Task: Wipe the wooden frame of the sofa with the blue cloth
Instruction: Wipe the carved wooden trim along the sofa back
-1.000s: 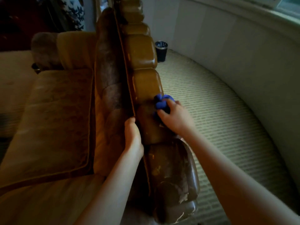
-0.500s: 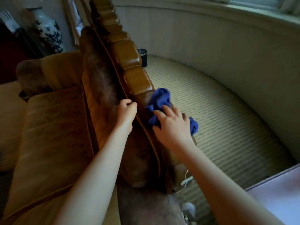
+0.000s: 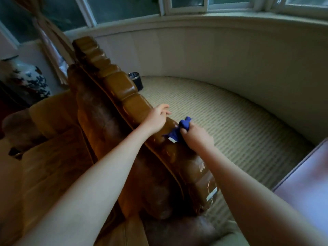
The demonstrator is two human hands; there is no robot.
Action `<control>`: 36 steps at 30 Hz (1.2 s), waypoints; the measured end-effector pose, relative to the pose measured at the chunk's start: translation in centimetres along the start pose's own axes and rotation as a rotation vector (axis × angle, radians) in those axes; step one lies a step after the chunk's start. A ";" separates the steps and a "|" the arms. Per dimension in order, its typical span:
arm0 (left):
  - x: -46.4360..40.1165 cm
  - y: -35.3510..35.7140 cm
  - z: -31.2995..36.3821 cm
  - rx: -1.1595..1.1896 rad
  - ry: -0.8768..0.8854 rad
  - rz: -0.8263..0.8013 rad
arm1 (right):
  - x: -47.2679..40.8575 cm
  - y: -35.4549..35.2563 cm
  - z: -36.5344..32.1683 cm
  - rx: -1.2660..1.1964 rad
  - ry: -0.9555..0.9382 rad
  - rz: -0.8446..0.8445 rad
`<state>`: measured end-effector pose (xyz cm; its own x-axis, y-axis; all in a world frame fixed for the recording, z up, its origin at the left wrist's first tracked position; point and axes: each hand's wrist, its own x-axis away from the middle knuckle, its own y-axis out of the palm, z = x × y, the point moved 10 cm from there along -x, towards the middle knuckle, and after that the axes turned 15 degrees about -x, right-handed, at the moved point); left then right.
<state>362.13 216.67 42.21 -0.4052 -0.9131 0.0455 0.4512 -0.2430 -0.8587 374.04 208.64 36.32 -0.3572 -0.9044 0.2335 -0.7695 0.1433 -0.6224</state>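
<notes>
Right hand grips the bunched blue cloth, fingers curled round it, cloth pressed on the top of the carved wooden frame of the sofa. Left hand rests on the frame just beside the cloth, fingers loosely extended over the far edge, holding nothing. Small black bin stands on the ribbed carpet behind the frame

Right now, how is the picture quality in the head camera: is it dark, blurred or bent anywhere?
Head view: dim room, light only from the windows; the wide lens bends the wall into a curve; the sofa's wooden frame shows soft glare; motion blur smears the vase; the left hand and the right hand with the blue cloth are slightly soft.
</notes>
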 end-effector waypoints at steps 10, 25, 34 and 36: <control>-2.1 3.4 -0.1 -0.409 0.314 0.069 | -2.2 0.0 4.5 -0.348 0.183 -0.099; -1.8 3.8 0.0 -0.464 0.409 0.102 | 12.7 4.2 -2.8 0.265 -0.198 1.072; -1.9 3.7 0.1 -0.471 0.425 0.126 | 7.5 -1.4 5.2 -0.289 0.017 0.690; -2.1 3.7 0.1 -0.470 0.429 0.137 | 10.3 0.0 3.9 -0.160 -0.124 0.869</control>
<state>364.72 217.62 39.02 -0.6939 -0.6903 -0.2048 0.1652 0.1243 -0.9784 372.46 197.70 35.82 -0.7965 -0.4855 -0.3605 -0.3214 0.8449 -0.4277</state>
